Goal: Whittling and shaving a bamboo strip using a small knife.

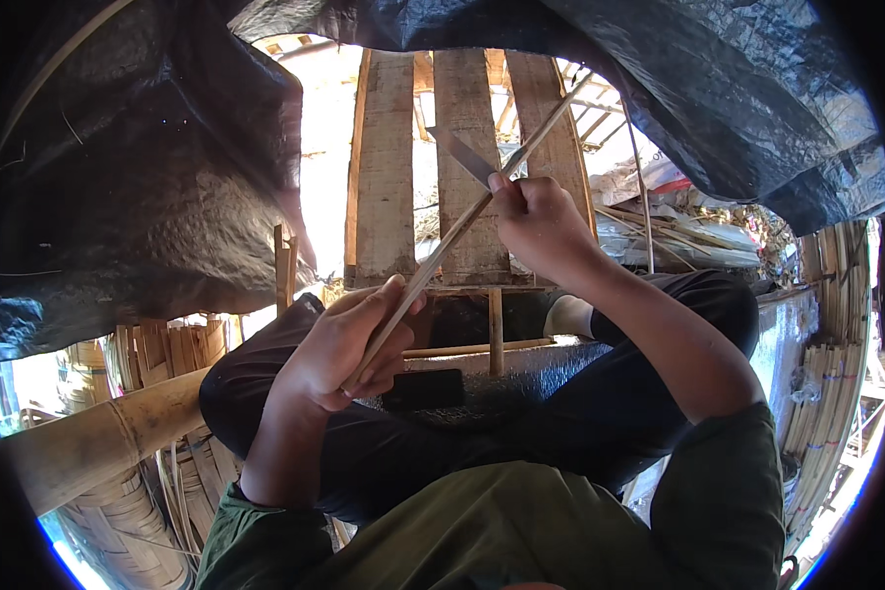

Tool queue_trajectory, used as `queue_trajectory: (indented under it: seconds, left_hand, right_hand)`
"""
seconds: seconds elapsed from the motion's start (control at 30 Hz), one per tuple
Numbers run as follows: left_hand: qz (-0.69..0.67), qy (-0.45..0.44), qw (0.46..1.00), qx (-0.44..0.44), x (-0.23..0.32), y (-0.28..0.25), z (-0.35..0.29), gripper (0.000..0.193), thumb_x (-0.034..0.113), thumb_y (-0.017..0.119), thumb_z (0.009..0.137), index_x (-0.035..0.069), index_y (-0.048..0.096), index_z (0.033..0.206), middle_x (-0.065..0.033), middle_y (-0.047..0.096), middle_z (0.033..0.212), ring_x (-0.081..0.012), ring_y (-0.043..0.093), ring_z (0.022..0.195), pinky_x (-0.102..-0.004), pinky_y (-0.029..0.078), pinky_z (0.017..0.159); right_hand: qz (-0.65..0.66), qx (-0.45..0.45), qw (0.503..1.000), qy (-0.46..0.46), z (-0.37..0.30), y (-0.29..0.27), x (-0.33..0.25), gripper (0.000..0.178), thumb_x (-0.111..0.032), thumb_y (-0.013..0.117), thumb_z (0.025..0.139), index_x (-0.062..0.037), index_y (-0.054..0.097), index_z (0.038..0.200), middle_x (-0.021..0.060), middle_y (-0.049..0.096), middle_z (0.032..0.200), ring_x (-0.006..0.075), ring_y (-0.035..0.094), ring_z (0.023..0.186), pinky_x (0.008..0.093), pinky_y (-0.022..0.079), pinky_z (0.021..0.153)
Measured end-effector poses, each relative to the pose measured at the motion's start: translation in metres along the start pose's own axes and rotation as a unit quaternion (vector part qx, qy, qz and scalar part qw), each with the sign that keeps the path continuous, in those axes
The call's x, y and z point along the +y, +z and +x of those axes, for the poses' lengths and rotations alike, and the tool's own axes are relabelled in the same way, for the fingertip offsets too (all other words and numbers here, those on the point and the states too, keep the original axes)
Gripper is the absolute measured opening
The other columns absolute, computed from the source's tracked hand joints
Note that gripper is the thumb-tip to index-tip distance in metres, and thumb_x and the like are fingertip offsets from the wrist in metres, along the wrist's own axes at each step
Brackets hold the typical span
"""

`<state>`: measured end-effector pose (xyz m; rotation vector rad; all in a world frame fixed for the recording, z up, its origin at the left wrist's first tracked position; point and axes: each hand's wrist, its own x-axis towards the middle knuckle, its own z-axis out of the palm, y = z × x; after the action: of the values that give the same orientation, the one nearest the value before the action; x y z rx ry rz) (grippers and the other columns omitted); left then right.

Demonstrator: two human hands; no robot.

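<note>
- Bamboo work is shown: a long, thin, pale bamboo strip (462, 211) is held slanting from the lap up toward the slatted wooden panel (388, 167) ahead.
- The left hand (349, 344) is closed around the lower end of the strip, fingers curled over it and thumb laid along its top.
- The right hand (536, 221) is clenched on the handle of a flat grey metal knife blade (462, 155), whose edge is set against the strip just above the fist.
- A small black rectangular object (423, 389) lies on the dark-trousered lap, just beside the left hand.
- A thick round bamboo pole (98, 438) lies to the left, well apart from both hands; bundled bamboo slats (836, 393) are stacked at the right.
- A slip of the blade is judged the main risk: the strip is thin and springy, so it could flex away or split off-line under pressure.
- The left fingers lie down the line of the strip, so they could be reached if the edge ran down the grain.
</note>
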<state>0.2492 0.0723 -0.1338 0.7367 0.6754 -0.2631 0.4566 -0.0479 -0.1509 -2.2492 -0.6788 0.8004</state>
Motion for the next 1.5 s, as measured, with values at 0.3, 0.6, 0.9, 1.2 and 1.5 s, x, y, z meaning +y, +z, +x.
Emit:
queue_trajectory:
  seconds: [0.3,0.6,0.9,1.2,1.5]
  left_hand:
    - [-0.027,-0.001,1.0,-0.012,0.0,-0.001,-0.001,0.037,0.036,0.029,0.107,0.007,0.052,0.102,0.0025,0.036,0.044,-0.0049,0.027,0.029,-0.0186,0.023,0.026]
    - [-0.027,-0.001,0.999,-0.044,0.006,-0.005,-0.009,0.037,0.036,0.028,0.107,0.007,0.052,0.104,0.0023,0.037,0.046,-0.0048,0.027,0.032,-0.019,0.025,0.028]
    - [-0.034,0.004,0.998,-0.062,0.007,-0.01,-0.009,0.038,0.036,0.028,0.107,0.007,0.052,0.104,0.002,0.038,0.047,-0.0045,0.029,0.032,-0.0187,0.025,0.029]
    - [-0.033,-0.009,0.999,-0.038,0.005,-0.006,-0.004,0.037,0.037,0.031,0.107,0.008,0.052,0.104,0.0026,0.038,0.048,-0.0049,0.029,0.033,-0.0192,0.025,0.029]
    - [-0.021,-0.001,1.0,-0.013,0.001,-0.004,0.001,0.037,0.036,0.03,0.107,0.007,0.052,0.102,0.0029,0.036,0.045,-0.0045,0.027,0.03,-0.0185,0.024,0.028]
  right_hand:
    - [-0.014,-0.026,0.999,-0.025,0.015,-0.006,0.009,0.055,-0.041,0.044,0.102,-0.0016,0.056,0.065,0.0038,0.049,0.05,0.0152,0.046,0.042,0.0363,0.038,0.045]
    - [-0.008,0.081,0.996,0.027,0.026,-0.008,0.023,0.056,-0.044,0.042,0.101,-0.0032,0.055,0.064,0.0044,0.048,0.051,0.0169,0.049,0.048,0.0398,0.041,0.052]
    - [0.01,-0.058,0.998,0.011,0.019,-0.013,0.017,0.058,-0.041,0.034,0.104,-0.0055,0.058,0.065,0.0004,0.049,0.05,0.0122,0.041,0.036,0.0347,0.037,0.038]
    - [-0.035,-0.082,0.996,-0.001,0.023,-0.011,0.011,0.057,-0.045,0.035,0.105,-0.0114,0.046,0.059,-0.005,0.036,0.047,0.0082,0.036,0.038,0.0308,0.032,0.04]
    - [-0.01,-0.043,0.999,-0.003,0.017,-0.005,0.012,0.057,-0.04,0.04,0.104,-0.0078,0.049,0.058,-0.0021,0.041,0.046,0.0098,0.041,0.038,0.0311,0.032,0.039]
